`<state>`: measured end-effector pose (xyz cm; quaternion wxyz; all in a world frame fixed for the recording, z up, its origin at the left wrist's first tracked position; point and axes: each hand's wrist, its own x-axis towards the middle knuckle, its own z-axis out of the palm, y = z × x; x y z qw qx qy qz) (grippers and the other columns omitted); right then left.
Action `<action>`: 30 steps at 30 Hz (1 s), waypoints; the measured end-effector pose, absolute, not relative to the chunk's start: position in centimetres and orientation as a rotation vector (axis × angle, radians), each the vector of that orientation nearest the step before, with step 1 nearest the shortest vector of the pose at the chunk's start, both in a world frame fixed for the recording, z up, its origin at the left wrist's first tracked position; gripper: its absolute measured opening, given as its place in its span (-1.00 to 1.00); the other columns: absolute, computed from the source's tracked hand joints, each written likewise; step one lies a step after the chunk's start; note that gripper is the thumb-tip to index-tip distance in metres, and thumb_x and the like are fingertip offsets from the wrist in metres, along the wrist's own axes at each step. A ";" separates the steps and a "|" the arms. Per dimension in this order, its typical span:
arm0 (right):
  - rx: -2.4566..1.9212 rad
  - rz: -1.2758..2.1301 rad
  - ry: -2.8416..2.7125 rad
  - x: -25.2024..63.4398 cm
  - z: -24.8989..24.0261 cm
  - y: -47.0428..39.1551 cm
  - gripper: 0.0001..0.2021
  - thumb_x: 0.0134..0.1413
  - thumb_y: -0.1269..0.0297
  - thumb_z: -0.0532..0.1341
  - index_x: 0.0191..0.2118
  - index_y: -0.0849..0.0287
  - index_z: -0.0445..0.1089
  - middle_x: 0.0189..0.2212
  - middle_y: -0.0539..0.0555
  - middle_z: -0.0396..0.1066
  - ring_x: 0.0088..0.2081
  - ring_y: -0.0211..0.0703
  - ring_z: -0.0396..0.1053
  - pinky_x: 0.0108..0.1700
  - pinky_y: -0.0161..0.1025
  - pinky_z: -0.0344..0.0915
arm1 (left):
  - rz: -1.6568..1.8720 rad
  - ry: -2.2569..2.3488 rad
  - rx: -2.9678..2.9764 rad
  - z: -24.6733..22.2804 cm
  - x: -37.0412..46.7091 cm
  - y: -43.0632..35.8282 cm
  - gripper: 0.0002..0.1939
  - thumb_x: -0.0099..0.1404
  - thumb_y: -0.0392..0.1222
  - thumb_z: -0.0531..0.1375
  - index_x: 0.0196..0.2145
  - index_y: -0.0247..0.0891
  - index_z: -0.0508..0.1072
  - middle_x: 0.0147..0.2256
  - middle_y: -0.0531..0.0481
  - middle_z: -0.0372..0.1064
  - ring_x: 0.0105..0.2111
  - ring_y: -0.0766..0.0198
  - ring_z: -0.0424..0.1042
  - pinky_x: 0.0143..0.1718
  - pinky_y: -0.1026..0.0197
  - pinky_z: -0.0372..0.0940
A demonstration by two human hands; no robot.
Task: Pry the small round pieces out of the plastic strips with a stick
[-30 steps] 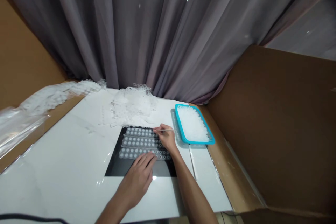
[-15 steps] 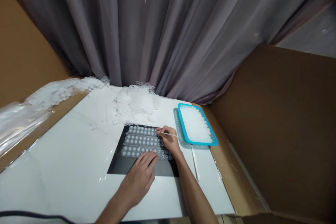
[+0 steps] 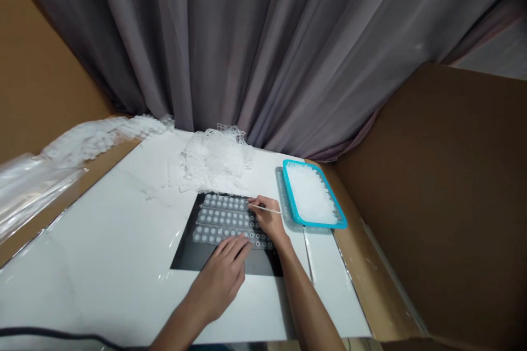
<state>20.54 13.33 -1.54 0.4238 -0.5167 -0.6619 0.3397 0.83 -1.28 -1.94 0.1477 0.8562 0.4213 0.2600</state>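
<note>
My right hand (image 3: 270,220) pinches a thin white stick (image 3: 269,209) over the right part of several strips (image 3: 224,218) of round white pieces. These strips lie in rows on a black mat (image 3: 191,260). Toward the left the rounds look solid white, while those at the right show dark centres. What the stick's tip touches is too small to make out. My left hand (image 3: 224,271) rests with its fingers stretched out across the near edge of the lowest strip, holding nothing, and covers part of it.
A blue-rimmed tray (image 3: 294,205) heaped with small white pieces stands at the right. Behind the mat lies a pile of white perforated scraps (image 3: 216,156). More white strips (image 3: 94,140) and clear plastic bags (image 3: 37,186) are at the left. A white strip-like object (image 3: 309,255) lies below the tray.
The view has shifted slightly. Both hands keep nearly the same places on the strips, and the stick stays in the right hand.
</note>
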 end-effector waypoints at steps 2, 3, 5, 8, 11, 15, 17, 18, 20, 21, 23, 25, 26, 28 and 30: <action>-1.329 0.813 -1.652 20.4 -1.8 13.3 -0.80 0.10 0.26 0.42 -0.51 0.02 0.49 -0.26 0.07 0.71 -0.17 0.07 0.65 -0.13 -0.14 0.45 | 0.740 1.211 2.462 -2.0 0.8 -1.3 -0.31 0.49 -0.39 0.04 0.50 -0.05 0.16 0.40 -0.06 0.34 0.43 0.04 0.30 0.47 -0.20 0.23; -1.348 0.794 -1.644 20.4 -1.9 13.3 -0.83 0.07 0.27 0.43 -0.50 0.02 0.51 -0.27 0.08 0.70 -0.19 0.07 0.64 -0.16 -0.16 0.43 | 0.736 1.213 2.461 -2.0 0.8 -1.3 -0.32 0.49 -0.39 0.05 0.49 -0.06 0.18 0.39 -0.07 0.34 0.43 0.04 0.30 0.48 -0.20 0.22; -1.383 0.763 -1.618 20.2 -2.3 13.3 -0.86 0.04 0.27 0.45 -0.48 0.02 0.53 -0.32 0.10 0.68 -0.22 0.07 0.61 -0.23 -0.18 0.39 | 0.729 1.217 2.460 -2.0 0.8 -1.3 -0.34 0.48 -0.40 0.05 0.47 -0.08 0.21 0.39 -0.07 0.35 0.43 0.05 0.29 0.48 -0.19 0.21; -1.420 0.735 -1.563 19.9 -2.8 13.5 -0.80 0.09 0.19 0.43 -0.49 0.03 0.48 -0.41 0.09 0.62 -0.28 0.04 0.56 -0.30 -0.20 0.33 | 0.727 1.223 2.460 -1.9 0.9 -1.3 -0.36 0.49 -0.40 0.04 0.46 -0.09 0.23 0.39 -0.07 0.35 0.44 0.05 0.28 0.48 -0.18 0.21; -1.442 0.712 -1.501 19.7 -3.1 14.0 -0.68 0.16 0.09 0.39 -0.53 0.04 0.36 -0.54 0.02 0.50 -0.42 -0.05 0.45 -0.37 -0.22 0.24 | 0.730 1.227 2.462 -1.9 0.9 -1.3 -0.37 0.50 -0.39 0.03 0.46 -0.08 0.23 0.39 -0.06 0.35 0.44 0.04 0.29 0.47 -0.18 0.22; -1.479 0.687 -1.430 19.4 -3.4 14.9 -0.63 0.11 0.06 0.39 -0.54 0.03 0.25 -0.61 -0.08 0.36 -0.51 -0.16 0.28 -0.43 -0.25 0.13 | 0.741 1.229 2.463 -2.1 1.0 -1.3 -0.38 0.52 -0.38 0.02 0.47 -0.11 0.21 0.39 -0.07 0.35 0.43 0.05 0.29 0.49 -0.19 0.19; -1.501 0.678 -1.406 19.3 -3.4 15.3 -0.64 0.08 0.04 0.39 -0.53 0.03 0.25 -0.62 -0.09 0.34 -0.51 -0.16 0.27 -0.45 -0.27 0.11 | 0.751 1.226 2.464 -2.2 1.0 -1.3 -0.38 0.52 -0.37 0.02 0.47 -0.11 0.20 0.39 -0.08 0.35 0.44 0.05 0.29 0.49 -0.18 0.19; -1.509 0.673 -1.396 19.2 -3.4 15.4 -0.64 0.07 0.03 0.39 -0.53 0.03 0.26 -0.62 -0.10 0.34 -0.50 -0.16 0.27 -0.45 -0.27 0.11 | 0.756 1.226 2.464 -2.3 1.0 -1.3 -0.38 0.52 -0.37 0.03 0.48 -0.10 0.20 0.39 -0.08 0.35 0.44 0.05 0.29 0.49 -0.18 0.19; -1.512 0.671 -1.384 19.1 -3.2 15.7 -0.63 0.07 0.00 0.39 -0.52 0.03 0.26 -0.62 -0.10 0.34 -0.49 -0.15 0.29 -0.44 -0.27 0.13 | 0.765 1.227 2.465 -2.3 1.0 -1.3 -0.38 0.52 -0.36 0.04 0.48 -0.10 0.20 0.39 -0.08 0.35 0.44 0.05 0.28 0.48 -0.17 0.20; -1.506 0.675 -1.384 19.1 -3.0 15.8 -0.63 0.07 -0.01 0.39 -0.52 0.02 0.26 -0.62 -0.10 0.35 -0.49 -0.14 0.31 -0.44 -0.27 0.15 | 0.768 1.229 2.467 -2.3 0.9 -1.3 -0.38 0.52 -0.36 0.05 0.47 -0.10 0.20 0.39 -0.09 0.35 0.44 0.05 0.29 0.48 -0.16 0.20; -1.479 0.697 -1.395 19.2 -2.7 15.8 -0.62 0.07 -0.03 0.40 -0.51 0.02 0.26 -0.62 -0.09 0.37 -0.47 -0.12 0.35 -0.42 -0.27 0.18 | 0.773 1.233 2.474 -2.3 0.9 -1.4 -0.38 0.52 -0.36 0.05 0.46 -0.11 0.22 0.38 -0.09 0.36 0.43 0.05 0.29 0.48 -0.15 0.20; -1.437 0.728 -1.420 19.4 -2.2 15.5 -0.61 0.07 -0.05 0.41 -0.51 0.02 0.27 -0.61 -0.07 0.42 -0.45 -0.09 0.40 -0.40 -0.26 0.24 | 0.779 1.235 2.483 -2.2 0.9 -1.4 -0.39 0.51 -0.36 0.05 0.46 -0.10 0.23 0.38 -0.09 0.37 0.42 0.05 0.31 0.47 -0.15 0.20; -1.412 0.746 -1.435 19.6 -2.0 15.3 -0.60 0.08 -0.05 0.42 -0.51 0.02 0.28 -0.59 -0.05 0.45 -0.43 -0.07 0.43 -0.37 -0.25 0.28 | 0.782 1.237 2.487 -2.2 0.8 -1.5 -0.38 0.51 -0.36 0.05 0.46 -0.10 0.23 0.37 -0.10 0.37 0.42 0.04 0.31 0.47 -0.15 0.21; -1.352 0.785 -1.473 20.0 -1.6 14.6 -0.61 0.12 -0.05 0.41 -0.50 0.03 0.30 -0.49 0.03 0.57 -0.35 -0.02 0.52 -0.27 -0.20 0.38 | 0.790 1.238 2.493 -2.2 0.8 -1.5 -0.38 0.51 -0.37 0.05 0.46 -0.10 0.23 0.38 -0.10 0.37 0.41 0.04 0.32 0.46 -0.16 0.22; -1.288 0.836 -1.522 20.3 -1.4 13.8 -0.64 0.14 -0.02 0.42 -0.48 0.04 0.35 -0.35 0.11 0.66 -0.24 0.05 0.59 -0.16 -0.12 0.46 | 0.797 1.237 2.494 -2.3 0.8 -1.5 -0.38 0.50 -0.37 0.06 0.46 -0.09 0.23 0.38 -0.10 0.36 0.41 0.03 0.32 0.45 -0.16 0.23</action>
